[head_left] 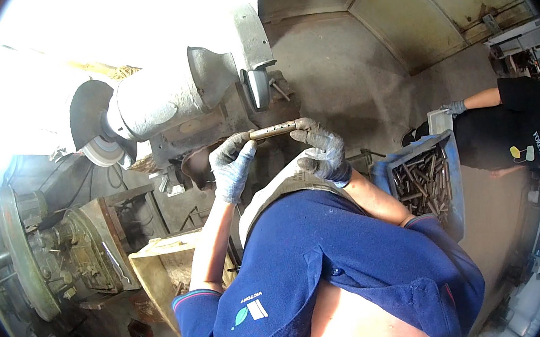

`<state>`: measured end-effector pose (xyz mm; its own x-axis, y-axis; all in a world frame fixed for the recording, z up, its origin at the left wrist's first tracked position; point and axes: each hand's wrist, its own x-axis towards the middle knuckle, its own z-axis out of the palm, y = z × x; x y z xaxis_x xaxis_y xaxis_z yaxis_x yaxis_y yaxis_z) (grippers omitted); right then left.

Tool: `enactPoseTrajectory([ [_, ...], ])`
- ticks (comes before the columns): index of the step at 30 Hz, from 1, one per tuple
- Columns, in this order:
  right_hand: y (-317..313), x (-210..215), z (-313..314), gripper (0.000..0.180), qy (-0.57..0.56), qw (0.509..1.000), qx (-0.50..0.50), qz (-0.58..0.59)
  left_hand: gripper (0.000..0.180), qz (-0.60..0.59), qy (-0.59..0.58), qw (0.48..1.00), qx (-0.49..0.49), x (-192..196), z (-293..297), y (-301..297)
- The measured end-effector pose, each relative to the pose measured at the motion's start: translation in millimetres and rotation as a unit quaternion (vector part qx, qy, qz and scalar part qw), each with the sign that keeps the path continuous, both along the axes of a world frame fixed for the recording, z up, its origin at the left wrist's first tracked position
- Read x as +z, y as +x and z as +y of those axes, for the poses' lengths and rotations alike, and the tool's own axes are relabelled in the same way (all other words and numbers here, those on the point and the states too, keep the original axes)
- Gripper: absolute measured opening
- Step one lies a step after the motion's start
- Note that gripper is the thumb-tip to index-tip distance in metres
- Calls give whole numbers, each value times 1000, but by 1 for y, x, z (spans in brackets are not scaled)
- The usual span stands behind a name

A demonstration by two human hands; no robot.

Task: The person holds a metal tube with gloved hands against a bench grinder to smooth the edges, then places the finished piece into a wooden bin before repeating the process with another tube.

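Between my two gloved hands is a short metal tube (274, 130) with a row of small holes along its side, held roughly level. My left hand (234, 162) pinches its left end between thumb and fingers. At the other end, the fingers of my right hand (323, 150) close on the tube. Both gloves are grey-blue and darkened at the fingertips. Just beyond the tube stands a bench grinder (158, 102), with one wheel (256, 89) under a guard close above my hands and a paler wheel (103, 150) at its left end.
On my right, a blue crate (453, 179) holds many similar metal tubes (421, 182). A co-worker (502, 127) stands past it, one gloved hand on a light-coloured container (439, 122). To the left are a wooden box (153, 273) and a greenish machine (25, 253).
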<state>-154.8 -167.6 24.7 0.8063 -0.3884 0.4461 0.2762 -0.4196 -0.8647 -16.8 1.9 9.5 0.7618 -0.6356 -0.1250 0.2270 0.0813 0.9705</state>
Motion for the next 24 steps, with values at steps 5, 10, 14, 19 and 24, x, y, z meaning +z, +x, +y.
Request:
enactPoseTrajectory([
  [5, 4, -11, -7, 56, -17, 999, 2, -28, 16, -9, 5, 1000, 14, -8, -7, 1],
  [10, 16, -36, -21, 48, 49, 998, 5, 26, 12, 39, 13, 998, 37, -31, -25, 14],
  [14, 31, -64, -39, 31, 153, 986, 2, 67, 12, 102, -36, 994, 21, -60, -49, 28],
  [19, 39, -77, -51, 26, 135, 982, -33, 130, 10, 92, -7, 994, 51, -61, -66, 29],
  [24, 53, -91, -39, 29, 168, 973, -35, 154, 7, 86, 28, 993, 72, -87, -53, 44],
])
